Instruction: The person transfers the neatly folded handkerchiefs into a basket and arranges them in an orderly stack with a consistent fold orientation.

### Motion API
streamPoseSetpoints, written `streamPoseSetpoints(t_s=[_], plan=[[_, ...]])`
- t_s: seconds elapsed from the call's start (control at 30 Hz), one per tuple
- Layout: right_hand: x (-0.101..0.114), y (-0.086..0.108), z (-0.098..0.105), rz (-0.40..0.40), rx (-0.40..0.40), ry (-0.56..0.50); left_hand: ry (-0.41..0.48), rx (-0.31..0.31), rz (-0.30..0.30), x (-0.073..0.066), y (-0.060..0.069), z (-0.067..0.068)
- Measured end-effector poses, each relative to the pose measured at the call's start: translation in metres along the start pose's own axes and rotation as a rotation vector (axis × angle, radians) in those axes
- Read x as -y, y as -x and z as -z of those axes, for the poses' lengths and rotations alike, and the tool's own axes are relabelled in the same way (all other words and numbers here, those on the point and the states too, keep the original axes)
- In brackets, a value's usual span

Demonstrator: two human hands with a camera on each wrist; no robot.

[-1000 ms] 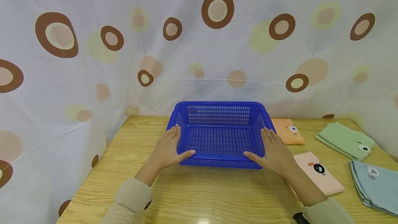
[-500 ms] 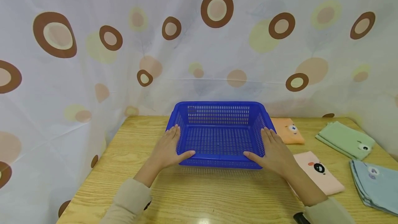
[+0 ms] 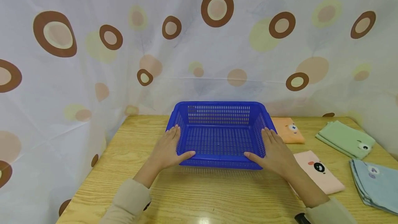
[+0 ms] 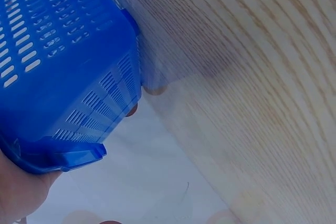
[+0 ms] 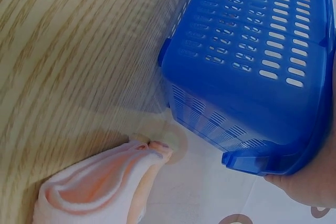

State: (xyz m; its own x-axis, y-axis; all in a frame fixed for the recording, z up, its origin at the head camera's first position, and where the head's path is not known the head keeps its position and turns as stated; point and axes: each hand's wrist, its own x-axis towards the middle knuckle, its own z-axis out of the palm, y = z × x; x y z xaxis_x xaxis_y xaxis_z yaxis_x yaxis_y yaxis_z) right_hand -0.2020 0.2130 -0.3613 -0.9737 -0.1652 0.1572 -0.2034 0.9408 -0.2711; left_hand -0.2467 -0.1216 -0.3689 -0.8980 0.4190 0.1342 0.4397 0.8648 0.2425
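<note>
A blue perforated basket stands upright on the wooden table with nothing inside. My left hand grips its near left corner, thumb over the front rim and fingers along the side. At the near right corner my right hand holds it the same way. In the left wrist view the basket fills the upper left, part of the hand at its rim. The right wrist view shows the basket at upper right and the hand against the rim. Most fingers are hidden in both wrist views.
Right of the basket lie folded cloths: orange, pink, green and light blue. The pink cloth is near the right hand. A patterned curtain hangs behind the table.
</note>
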Motion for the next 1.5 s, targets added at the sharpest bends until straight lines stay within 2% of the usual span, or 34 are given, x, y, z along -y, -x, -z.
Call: streamPoseSetpoints(t_s=[0.5, 1.5], plan=[[0.0, 0.004, -0.001, 0.014, -0.016, -0.001, -0.018, -0.014, -0.014, -0.001, 0.004, 0.0], [-0.001, 0.016, 0.001, -0.015, -0.002, -0.031, -0.017, -0.006, 0.007, -0.009, 0.013, 0.001]])
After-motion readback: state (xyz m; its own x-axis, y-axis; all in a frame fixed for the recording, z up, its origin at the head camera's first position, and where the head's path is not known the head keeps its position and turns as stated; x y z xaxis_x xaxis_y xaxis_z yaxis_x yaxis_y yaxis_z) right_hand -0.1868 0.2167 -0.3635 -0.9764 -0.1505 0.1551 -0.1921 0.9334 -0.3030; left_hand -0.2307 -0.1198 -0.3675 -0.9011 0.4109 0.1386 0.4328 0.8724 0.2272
